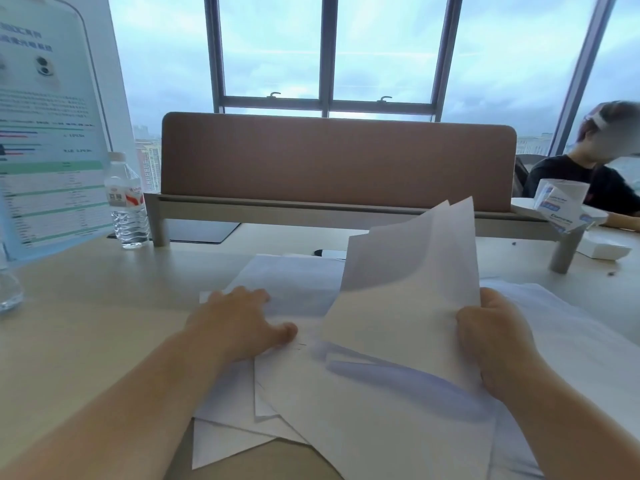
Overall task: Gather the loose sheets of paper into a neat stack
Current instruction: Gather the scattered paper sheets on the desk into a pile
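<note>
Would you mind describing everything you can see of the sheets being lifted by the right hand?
The lifted sheets are plain white, thin paper, at least two, since two offset top corners show. They stand tilted up off the desk, bending slightly, with light from the window showing through the upper part. The right hand grips their right edge. Their lower edge meets the loose sheets spread untidily on the desk. The left hand does not touch them; it rests on flat sheets beside them.
</note>
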`<state>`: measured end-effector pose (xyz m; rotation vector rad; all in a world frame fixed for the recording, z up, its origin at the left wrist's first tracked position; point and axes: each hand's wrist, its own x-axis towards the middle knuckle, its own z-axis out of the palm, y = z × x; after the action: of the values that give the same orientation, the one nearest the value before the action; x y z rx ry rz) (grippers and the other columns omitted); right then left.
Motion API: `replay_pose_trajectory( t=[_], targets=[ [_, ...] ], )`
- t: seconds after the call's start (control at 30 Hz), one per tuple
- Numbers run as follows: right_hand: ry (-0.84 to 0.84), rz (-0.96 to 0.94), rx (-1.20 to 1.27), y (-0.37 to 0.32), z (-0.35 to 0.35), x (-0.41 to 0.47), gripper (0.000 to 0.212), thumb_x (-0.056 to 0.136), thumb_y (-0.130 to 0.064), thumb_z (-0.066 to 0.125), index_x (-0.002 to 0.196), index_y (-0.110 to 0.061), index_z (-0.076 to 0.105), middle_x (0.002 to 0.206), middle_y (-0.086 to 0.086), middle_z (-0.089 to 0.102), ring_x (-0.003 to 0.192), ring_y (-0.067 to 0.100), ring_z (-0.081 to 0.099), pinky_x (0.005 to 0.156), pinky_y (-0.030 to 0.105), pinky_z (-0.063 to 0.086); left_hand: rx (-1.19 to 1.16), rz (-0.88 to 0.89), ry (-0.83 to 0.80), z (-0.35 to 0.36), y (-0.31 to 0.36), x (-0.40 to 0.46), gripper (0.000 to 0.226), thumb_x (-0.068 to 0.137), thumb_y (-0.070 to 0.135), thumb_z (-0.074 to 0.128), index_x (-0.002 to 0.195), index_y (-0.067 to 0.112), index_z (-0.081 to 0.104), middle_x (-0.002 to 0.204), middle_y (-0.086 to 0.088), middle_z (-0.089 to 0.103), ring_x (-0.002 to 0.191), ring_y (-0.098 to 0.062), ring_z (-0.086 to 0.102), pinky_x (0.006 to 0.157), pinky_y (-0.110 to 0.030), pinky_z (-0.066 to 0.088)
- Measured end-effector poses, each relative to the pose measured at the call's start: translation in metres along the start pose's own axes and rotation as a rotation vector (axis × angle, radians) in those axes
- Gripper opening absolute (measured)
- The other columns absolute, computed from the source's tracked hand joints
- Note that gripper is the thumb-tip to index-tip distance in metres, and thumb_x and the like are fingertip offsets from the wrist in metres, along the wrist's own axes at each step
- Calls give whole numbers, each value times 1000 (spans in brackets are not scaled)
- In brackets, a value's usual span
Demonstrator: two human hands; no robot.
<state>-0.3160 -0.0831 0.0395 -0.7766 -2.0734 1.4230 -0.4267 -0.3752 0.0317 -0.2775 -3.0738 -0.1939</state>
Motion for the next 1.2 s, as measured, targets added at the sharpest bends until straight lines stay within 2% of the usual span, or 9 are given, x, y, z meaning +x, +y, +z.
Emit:
replay_pose_trajectory(
  t=[0.17,0.3,0.37,0.47,0.57,0.7,0.83,0.97,1.2],
  targets=[
    [-92,-64,-185,-2,5,-9,32,74,-4,48,94,-22,65,88,-1,70,82,26,65,74,41,55,-108,-204,-15,-8,-5,3,112,46,95,62,134,27,56,129,-7,63,117,-30,61,97,-38,51],
    [-122,-91,-251,-3,11,-11,28,78,-4,50,96,-23,62,90,-5,68,83,21,63,75,37,53,-214,-106,-1,-12,1,0,39,78,51,79,100,22,64,101,1,72,98,-25,67,85,-30,49],
    [-143,-92,-259,-4,12,-15,29,79,-3,50,96,-23,62,90,-5,68,82,18,62,72,35,51,-366,-145,130,-5,-3,3,24,90,25,68,113,19,64,111,-4,73,104,-25,69,88,-32,49],
    [-156,-88,-308,-7,5,-13,35,79,-4,48,103,-27,60,92,-7,67,83,19,62,74,36,52,-1053,-317,330,-2,-18,15,22,95,11,56,111,14,70,92,-10,78,74,-21,76,70,-35,59],
    [-160,-114,-345,-10,1,-12,55,79,-4,46,122,-38,53,94,-10,65,88,24,63,79,40,55,-1795,-489,488,-13,-31,24,11,100,10,61,102,15,71,96,-10,76,77,-24,78,69,-36,64],
    [-241,-83,-305,-11,4,-19,79,81,-4,39,139,-57,42,112,-9,66,95,25,64,68,44,61,-2214,-490,315,-12,-24,21,9,106,8,52,103,9,61,65,-4,78,61,-13,78,53,-31,63],
    [-288,-56,-223,-12,8,-21,71,80,1,38,127,-47,60,107,-4,73,93,28,70,70,49,65,-2043,-480,188,-7,-9,14,9,102,1,55,94,3,60,60,-10,74,52,-17,75,47,-31,62],
    [-319,81,-15,-13,9,-21,40,87,5,41,103,-23,65,95,13,72,80,37,72,59,48,63,-1421,-334,-7,-5,11,1,6,96,0,64,94,-1,70,63,-16,70,46,-21,68,43,-30,59],
    [-373,226,172,-11,8,-14,7,98,-11,63,101,-7,68,94,22,77,85,42,75,79,61,60,-862,60,-238,-14,39,-29,10,92,21,73,100,23,79,81,-2,75,48,-10,52,49,-19,43]
  ],
)
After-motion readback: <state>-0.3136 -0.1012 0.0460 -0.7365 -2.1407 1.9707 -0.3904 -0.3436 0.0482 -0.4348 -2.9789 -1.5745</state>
